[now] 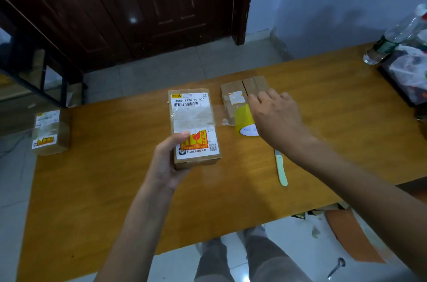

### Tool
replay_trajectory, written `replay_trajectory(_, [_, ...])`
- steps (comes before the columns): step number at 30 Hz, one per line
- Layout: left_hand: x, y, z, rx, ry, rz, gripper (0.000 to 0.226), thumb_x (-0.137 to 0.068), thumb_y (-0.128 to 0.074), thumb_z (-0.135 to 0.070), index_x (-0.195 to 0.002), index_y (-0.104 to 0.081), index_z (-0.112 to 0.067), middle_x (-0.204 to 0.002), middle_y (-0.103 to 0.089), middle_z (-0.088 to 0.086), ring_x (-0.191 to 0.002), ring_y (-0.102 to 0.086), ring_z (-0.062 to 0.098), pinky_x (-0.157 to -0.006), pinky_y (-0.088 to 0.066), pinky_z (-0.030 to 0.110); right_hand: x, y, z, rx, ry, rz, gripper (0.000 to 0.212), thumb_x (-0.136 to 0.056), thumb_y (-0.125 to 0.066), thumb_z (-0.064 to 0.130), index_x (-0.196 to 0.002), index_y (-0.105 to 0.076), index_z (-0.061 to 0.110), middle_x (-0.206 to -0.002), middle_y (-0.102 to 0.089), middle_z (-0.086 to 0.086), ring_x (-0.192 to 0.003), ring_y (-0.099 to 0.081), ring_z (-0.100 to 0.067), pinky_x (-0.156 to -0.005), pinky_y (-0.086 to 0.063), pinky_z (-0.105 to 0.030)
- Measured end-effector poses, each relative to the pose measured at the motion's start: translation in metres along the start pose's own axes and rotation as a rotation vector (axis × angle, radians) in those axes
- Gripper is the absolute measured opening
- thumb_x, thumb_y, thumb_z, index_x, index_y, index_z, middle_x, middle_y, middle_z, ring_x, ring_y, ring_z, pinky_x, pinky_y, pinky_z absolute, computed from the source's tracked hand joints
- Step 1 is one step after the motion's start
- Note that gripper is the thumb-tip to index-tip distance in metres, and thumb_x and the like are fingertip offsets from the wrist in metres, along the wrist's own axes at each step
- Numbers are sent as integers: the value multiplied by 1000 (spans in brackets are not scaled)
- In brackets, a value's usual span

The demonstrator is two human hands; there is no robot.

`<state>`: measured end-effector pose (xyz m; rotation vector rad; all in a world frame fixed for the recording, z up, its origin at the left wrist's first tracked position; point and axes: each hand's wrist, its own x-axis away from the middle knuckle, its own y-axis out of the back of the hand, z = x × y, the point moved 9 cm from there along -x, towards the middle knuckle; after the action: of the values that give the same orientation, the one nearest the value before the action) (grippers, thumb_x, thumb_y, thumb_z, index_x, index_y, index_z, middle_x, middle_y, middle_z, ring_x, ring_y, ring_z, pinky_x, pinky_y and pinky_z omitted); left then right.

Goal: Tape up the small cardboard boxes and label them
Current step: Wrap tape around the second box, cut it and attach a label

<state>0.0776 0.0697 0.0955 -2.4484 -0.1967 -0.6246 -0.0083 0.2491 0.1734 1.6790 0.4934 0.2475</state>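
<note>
My left hand [165, 161] grips the near end of a small cardboard box [193, 124], thumb on its white shipping label. A strip of clear tape runs from the box's middle across to the yellow tape roll [245, 121], which my right hand [275, 117] holds from above. Behind the roll lie two more small cardboard boxes [242, 92] side by side, one bearing a small label. Another labelled, taped box [49, 132] stands at the table's far left edge.
A pale green knife [282, 169] lies on the wooden table [115, 189] under my right forearm. A plastic bottle [392, 36] and a dark tray of wrappers [409, 69] occupy the far right. A spoon [336, 268] lies on the tiled floor.
</note>
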Motion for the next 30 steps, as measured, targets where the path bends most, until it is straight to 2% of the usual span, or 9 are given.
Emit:
replay_trajectory(5, [5,-7,-3,36,-33,51,24,-77,-60,-15,-92,-79,-14,-91,-74,10,-80,-73,25,-61,-59,32,3,-7,3,-21,-14,35,31,-71,-47,-10,-97,-52,7,-76,-44,-8,-71,-32,-25,-60,-28,-35])
replay_trajectory(11, [8,-14,-3,78,-16,98,29,-76,-59,-19,-98,-76,-11,-91,-73,11,-79,-73,26,-60,-59,30,6,-11,13,-50,-11,64,32,-77,-44,-7,-105,-53,7,-86,-53,-10,-75,-37,-25,-63,-28,-34])
replay_trajectory(13, [10,-18,-4,96,-20,129,28,-71,-67,-18,-96,-77,-11,-89,-74,10,-77,-73,25,-59,-58,30,5,-5,15,-65,-7,31,28,-78,-42,-3,-102,-55,5,-84,-54,-12,-74,-41,-27,-62,-28,-35])
replay_trajectory(15, [13,-25,-7,119,-25,179,43,-57,-83,-21,-97,-75,-9,-88,-74,10,-76,-73,25,-57,-58,28,4,-2,18,-79,12,36,29,-84,-30,6,-104,-52,5,-88,-53,-11,-76,-36,-26,-64,-27,-35])
replay_trajectory(17, [16,-31,-8,130,-22,224,53,-51,-89,-26,-99,-74,-8,-88,-74,10,-77,-73,26,-57,-58,28,3,-3,24,-83,32,58,28,-86,-31,4,-108,-48,8,-93,-52,-9,-80,-32,-24,-67,-24,-34])
replay_trajectory(19, [17,-38,-6,159,-19,264,47,-64,-80,-28,-106,-73,-10,-99,-73,9,-93,-71,29,-69,-59,33,2,2,30,-98,35,45,31,-84,-30,4,-109,-48,8,-93,-52,-8,-80,-34,-24,-68,-24,-33])
replay_trajectory(21, [17,-43,-3,200,1,291,51,-69,-75,-29,-117,-69,-11,-115,-67,11,-117,-58,37,-88,-52,41,1,9,37,-117,47,15,33,-85,-28,12,-109,-50,7,-93,-54,-9,-83,-43,-25,-68,-24,-33])
replay_trajectory(25, [15,-48,-2,232,12,351,58,-64,-82,-33,-117,-69,-15,-114,-69,5,-107,-64,25,-90,-50,35,-3,15,40,-92,38,0,26,-89,-48,7,-114,-51,10,-97,-57,-9,-90,-51,-26,-71,-30,-33])
replay_trajectory(30, [8,-50,14,248,67,392,57,-78,-72,-33,-130,-58,-13,-124,-64,8,-112,-61,25,-95,-46,38,-7,17,39,-63,7,6,25,-91,-43,7,-114,-51,11,-100,-57,-7,-93,-51,-27,-74,-33,-35])
